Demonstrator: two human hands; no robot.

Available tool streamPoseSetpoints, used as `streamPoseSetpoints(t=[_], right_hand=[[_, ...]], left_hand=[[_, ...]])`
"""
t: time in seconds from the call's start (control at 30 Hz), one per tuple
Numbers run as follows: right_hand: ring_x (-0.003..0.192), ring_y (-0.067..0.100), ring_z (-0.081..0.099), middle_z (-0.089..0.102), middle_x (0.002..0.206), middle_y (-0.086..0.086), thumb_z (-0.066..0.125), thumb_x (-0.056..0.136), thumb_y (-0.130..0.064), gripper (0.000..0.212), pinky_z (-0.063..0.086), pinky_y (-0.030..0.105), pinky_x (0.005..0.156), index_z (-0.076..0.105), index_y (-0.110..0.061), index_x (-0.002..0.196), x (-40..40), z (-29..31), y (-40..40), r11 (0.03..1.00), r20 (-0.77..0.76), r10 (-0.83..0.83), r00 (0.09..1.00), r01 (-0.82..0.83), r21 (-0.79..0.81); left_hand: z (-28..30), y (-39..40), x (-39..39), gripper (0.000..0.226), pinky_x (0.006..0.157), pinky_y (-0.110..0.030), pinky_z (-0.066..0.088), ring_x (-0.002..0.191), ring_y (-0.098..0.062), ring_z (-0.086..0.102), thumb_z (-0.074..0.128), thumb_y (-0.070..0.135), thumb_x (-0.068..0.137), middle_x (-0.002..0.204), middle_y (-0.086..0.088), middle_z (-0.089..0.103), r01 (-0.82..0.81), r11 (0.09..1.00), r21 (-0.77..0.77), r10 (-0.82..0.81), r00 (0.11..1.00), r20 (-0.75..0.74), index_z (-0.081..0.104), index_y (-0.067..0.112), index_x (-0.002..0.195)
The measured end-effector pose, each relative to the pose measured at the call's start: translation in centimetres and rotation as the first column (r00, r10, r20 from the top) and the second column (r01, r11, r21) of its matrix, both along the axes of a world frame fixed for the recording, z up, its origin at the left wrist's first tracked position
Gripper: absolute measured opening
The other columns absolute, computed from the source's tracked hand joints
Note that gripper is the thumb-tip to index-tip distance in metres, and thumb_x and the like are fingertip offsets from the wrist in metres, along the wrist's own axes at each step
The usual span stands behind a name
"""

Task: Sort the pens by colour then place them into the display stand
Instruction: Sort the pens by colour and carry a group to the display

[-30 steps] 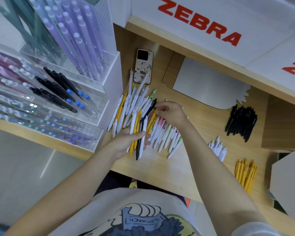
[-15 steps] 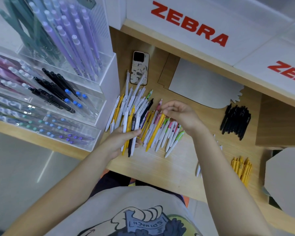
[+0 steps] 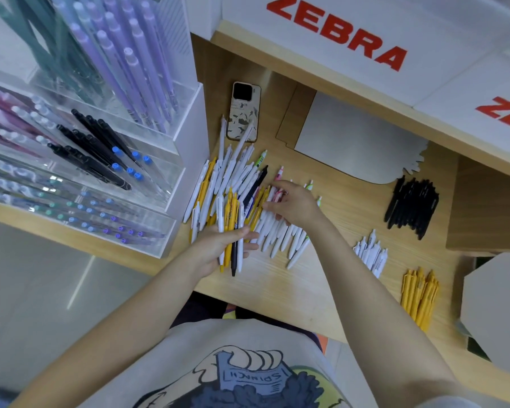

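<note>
your left hand (image 3: 218, 245) lies palm up at the near edge of the mixed pile, fingers curled round a small bundle of pens (image 3: 231, 231): yellow ones, white ones and one black. the bundle's long axis runs away from you and toward you, nearly straight up the view, with the black pen's tip sticking out toward you past your palm.

your right hand (image 3: 292, 203) is palm down on the right part of the unsorted pile (image 3: 233, 184), fingers bent and resting on white and pink-accented pens; you cannot tell from here whether it has actually pinched one. the pens under it lie side by side, their long axes slanting from far-left to near-right, and a row of white barrels (image 3: 280, 234) pokes out toward you beneath your wrist. the far part of the pile fans out, its pens pointing away from you toward the phone (image 3: 245, 113), which lies face down on the wooden counter (image 3: 321, 278).

to your right sit three sorted groups, well apart from the pile: black pens (image 3: 411, 207) farthest, white pens (image 3: 371, 253) in the middle, yellow pens (image 3: 418, 295) nearest you. each group lies roughly parallel, long axes running near to far.

the clear display stand (image 3: 186, 134) stands to your left, just beside the pile, holding purple, black and other pens in its tiers.
</note>
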State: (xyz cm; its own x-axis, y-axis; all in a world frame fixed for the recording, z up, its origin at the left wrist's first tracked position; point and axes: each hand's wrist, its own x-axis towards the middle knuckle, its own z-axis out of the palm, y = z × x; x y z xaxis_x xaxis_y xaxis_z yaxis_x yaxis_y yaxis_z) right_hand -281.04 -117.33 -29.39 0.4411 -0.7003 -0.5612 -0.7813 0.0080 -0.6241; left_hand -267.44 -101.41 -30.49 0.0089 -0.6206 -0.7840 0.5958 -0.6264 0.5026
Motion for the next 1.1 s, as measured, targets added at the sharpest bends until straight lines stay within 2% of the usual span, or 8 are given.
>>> streamPoseSetpoints(t=[0.2, 0.33, 0.47, 0.7, 0.87, 0.93, 1.03, 1.1], right_hand=[[0.040, 0.009, 0.052, 0.066, 0.060, 0.005, 0.076, 0.085, -0.026, 0.049, 0.042, 0.022, 0.040, 0.055, -0.023, 0.130, 0.9, -1.0, 0.0, 1.000, -0.047, 0.007, 0.999, -0.006, 0.018], [0.035, 0.003, 0.048, 0.061, 0.062, 0.009, 0.067, 0.092, -0.012, 0.021, 0.039, 0.020, 0.040, 0.060, -0.010, 0.112, 0.9, -0.9, 0.1, 0.984, 0.115, -0.170, 0.979, 0.163, 0.066], [0.047, 0.006, 0.054, 0.060, 0.071, 0.004, 0.063, 0.095, -0.010, 0.005, 0.045, 0.024, 0.049, 0.063, -0.010, 0.099, 0.1, 0.1, 0.2, 0.960, 0.244, -0.268, 0.932, 0.236, 0.153], [0.057, 0.013, 0.054, 0.063, 0.070, -0.001, 0.062, 0.094, -0.007, 0.007, 0.044, 0.026, 0.054, 0.067, -0.006, 0.099, -1.7, 2.4, -1.1, 0.926, 0.348, -0.334, 0.876, 0.236, 0.295], [0.058, 0.015, 0.058, 0.065, 0.070, 0.005, 0.068, 0.090, -0.010, 0.004, 0.043, 0.024, 0.051, 0.069, -0.008, 0.093, 0.4, 3.0, 1.3, 0.928, 0.382, -0.279, 0.881, 0.146, 0.343], [0.058, 0.016, 0.060, 0.067, 0.071, 0.005, 0.069, 0.090, -0.011, 0.002, 0.044, 0.025, 0.050, 0.069, -0.010, 0.092, 1.3, 2.9, 2.4, 0.928, 0.381, -0.289, 0.879, 0.159, 0.336], [0.055, 0.020, 0.061, 0.072, 0.081, 0.007, 0.068, 0.092, -0.015, 0.016, 0.046, 0.026, 0.046, 0.068, -0.011, 0.108, 1.1, 2.1, 2.5, 0.949, 0.334, -0.283, 0.899, 0.212, 0.234], [0.051, 0.019, 0.060, 0.074, 0.082, 0.009, 0.069, 0.091, -0.018, 0.029, 0.047, 0.028, 0.045, 0.064, -0.017, 0.120, 0.6, 1.2, 1.9, 0.972, 0.214, -0.214, 0.953, 0.186, 0.146]], left_hand=[[-0.5, 0.0, -0.4, 0.037, 0.085, -0.042, 0.058, 0.104, -0.030, 0.072, 0.071, 0.020, 0.091, 0.111, -0.016, 0.074, -0.034, 0.999, 0.018, 0.034, 0.999, -0.001, 0.061, -0.001, 0.120], [-0.6, 0.2, -0.3, 0.033, 0.087, -0.043, 0.057, 0.105, -0.029, 0.071, 0.069, 0.019, 0.092, 0.112, -0.015, 0.074, -0.034, 0.999, 0.015, 0.034, 0.999, 0.001, 0.062, 0.000, 0.118], [-0.6, 0.5, -0.2, 0.028, 0.087, -0.042, 0.057, 0.103, -0.028, 0.072, 0.069, 0.018, 0.092, 0.112, -0.014, 0.074, 0.012, 1.000, 0.002, -0.012, 0.999, 0.040, 0.067, 0.000, 0.113], [0.1, 1.2, 1.1, 0.027, 0.068, -0.031, 0.059, 0.073, -0.022, 0.070, 0.076, 0.017, 0.086, 0.083, -0.012, 0.073, 0.058, 0.998, -0.002, -0.057, 0.989, 0.134, 0.069, -0.001, 0.105], [0.5, 0.7, 0.9, 0.050, 0.083, -0.039, 0.060, 0.085, -0.026, 0.072, 0.078, 0.031, 0.074, 0.092, -0.014, 0.074, 0.101, 0.993, -0.057, -0.097, 0.993, 0.066, 0.066, -0.001, 0.110], [0.6, 0.4, 0.7, 0.053, 0.077, -0.037, 0.059, 0.080, -0.026, 0.071, 0.082, 0.033, 0.070, 0.088, -0.015, 0.073, 0.114, 0.992, -0.054, -0.111, 0.992, 0.057, 0.066, -0.002, 0.107], [0.3, 0.6, 1.0, 0.031, 0.068, -0.032, 0.056, 0.071, -0.023, 0.068, 0.080, 0.024, 0.080, 0.079, -0.013, 0.070, 0.084, 0.996, -0.034, -0.081, 0.993, 0.083, 0.067, 0.001, 0.096], [0.0, 1.1, 1.3, 0.023, 0.070, -0.033, 0.058, 0.076, -0.025, 0.071, 0.076, 0.017, 0.086, 0.086, -0.014, 0.074, 0.028, 1.000, -0.009, -0.027, 0.997, 0.073, 0.069, 0.000, 0.099]])
